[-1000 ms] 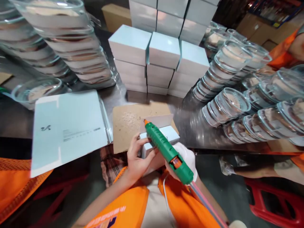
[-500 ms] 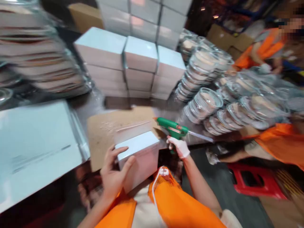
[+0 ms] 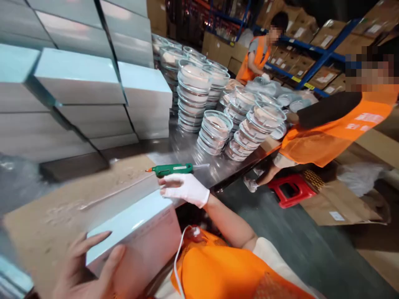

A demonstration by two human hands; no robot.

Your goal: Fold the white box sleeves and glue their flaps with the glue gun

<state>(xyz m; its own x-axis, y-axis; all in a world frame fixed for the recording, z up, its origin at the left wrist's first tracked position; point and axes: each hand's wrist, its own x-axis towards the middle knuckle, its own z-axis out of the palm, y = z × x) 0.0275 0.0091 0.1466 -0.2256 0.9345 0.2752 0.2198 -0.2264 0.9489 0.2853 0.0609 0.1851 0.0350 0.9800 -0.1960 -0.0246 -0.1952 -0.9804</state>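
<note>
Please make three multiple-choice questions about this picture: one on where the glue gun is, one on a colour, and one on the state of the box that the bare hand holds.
1. Where is the glue gun?
A. on the steel table, by the gloved right hand
B. on the red stool
C. on top of the box stacks

2. What colour is the glue gun's body?
A. blue
B. green
C. yellow

3. In what state is the pale blue box at the left hand?
A. crushed flat
B. sealed with tape
C. one long flap standing open

Answers:
1 A: it lies on the table edge, above the white glove.
2 B: the body is green with an orange nozzle.
3 C: a flap stands up along its far edge while the left hand grips its near corner.
</note>
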